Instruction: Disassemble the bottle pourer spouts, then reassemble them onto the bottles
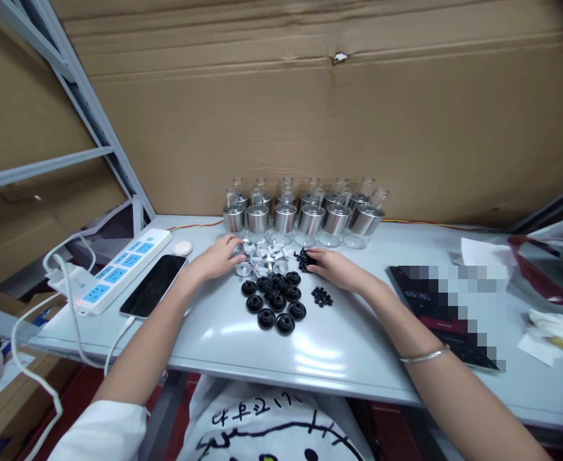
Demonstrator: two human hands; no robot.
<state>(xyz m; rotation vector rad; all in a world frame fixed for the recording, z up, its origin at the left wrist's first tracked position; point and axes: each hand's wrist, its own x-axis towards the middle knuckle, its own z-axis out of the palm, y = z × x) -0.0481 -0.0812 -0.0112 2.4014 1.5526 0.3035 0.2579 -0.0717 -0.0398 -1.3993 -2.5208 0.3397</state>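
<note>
Two rows of glass bottles (309, 221) with silver metal bands stand at the back of the table. In front of them lies a pile of white and silvery disc-shaped parts with stems (262, 257). My left hand (218, 257) rests at the left edge of that pile, thumb and fingers apart. By my right hand (332, 266) is a heap of small black pieces (303, 259); its spread fingers touch the heap's right side. Round black stepped caps (276, 301) lie in a cluster nearer to me. Tiny black rings (322, 296) form a group below my right hand.
On the left are a white power strip (123, 269) with cables and a black phone (154, 286). A small white round object (183, 248) lies behind the phone. To the right are a dark flat device (444, 320) and crumpled tissues (553, 330). Cardboard (310, 115) walls the back.
</note>
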